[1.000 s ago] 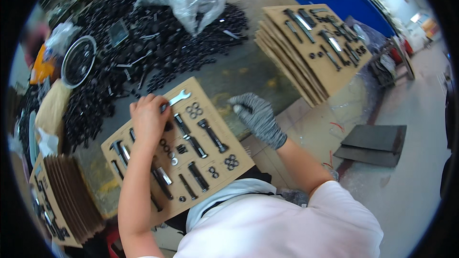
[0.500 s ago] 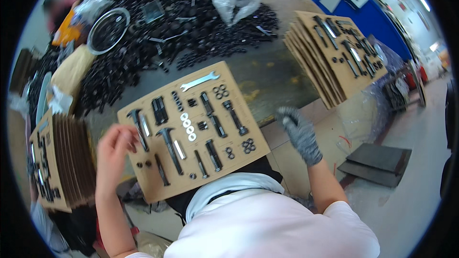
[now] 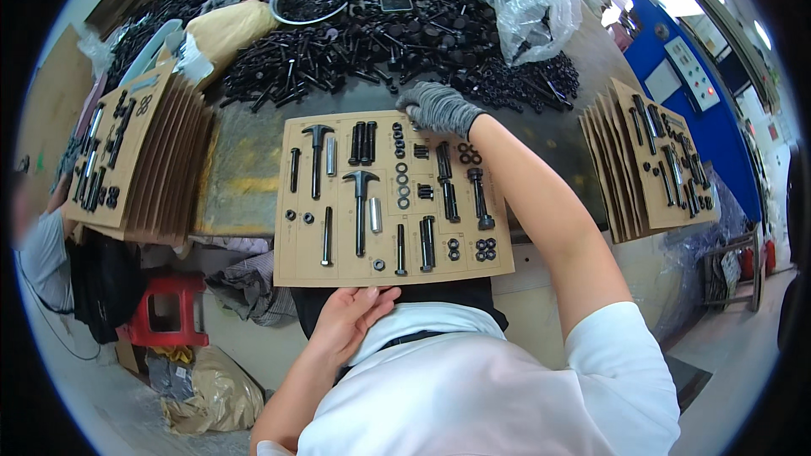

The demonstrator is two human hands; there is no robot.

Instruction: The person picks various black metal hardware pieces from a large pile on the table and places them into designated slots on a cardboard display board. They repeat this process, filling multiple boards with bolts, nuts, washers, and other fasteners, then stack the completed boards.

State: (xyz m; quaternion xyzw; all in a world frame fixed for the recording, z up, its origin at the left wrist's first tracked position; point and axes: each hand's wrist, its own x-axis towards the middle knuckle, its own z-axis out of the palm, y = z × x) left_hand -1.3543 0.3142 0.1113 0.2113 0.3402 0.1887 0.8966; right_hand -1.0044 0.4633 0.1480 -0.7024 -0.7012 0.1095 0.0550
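Note:
A brown cardboard board [image 3: 338, 274] lies across the near edge of the table, with dark bolts, nuts, T-headed bolts [image 3: 361, 203], silver sleeves [image 3: 375, 215] and washers [image 3: 403, 190] set out in groups on it. My right hand [image 3: 443, 110], in a grey knit glove, reaches over the board's far edge with its fingers curled. What it grips is hidden, and no wrench shows on the board. Bare, my left hand [image 3: 353, 319] is at the near edge, fingers loosely bent and apart, fingertips close to the cardboard. Nothing shows in it.
Stacks of similar filled boards stand left [image 3: 160, 177] and right [image 3: 629, 169]. Behind lies a heap of dark bolts [image 3: 338, 55], with a round metal tray [image 3: 274, 8] and a clear plastic bag [image 3: 528, 13]. A red stool [image 3: 173, 308] and another person [image 3: 46, 253] are at left.
My right hand has gone from beside the board to its far edge. My left hand has moved from the board's left side to its near edge. The silver wrench no longer shows.

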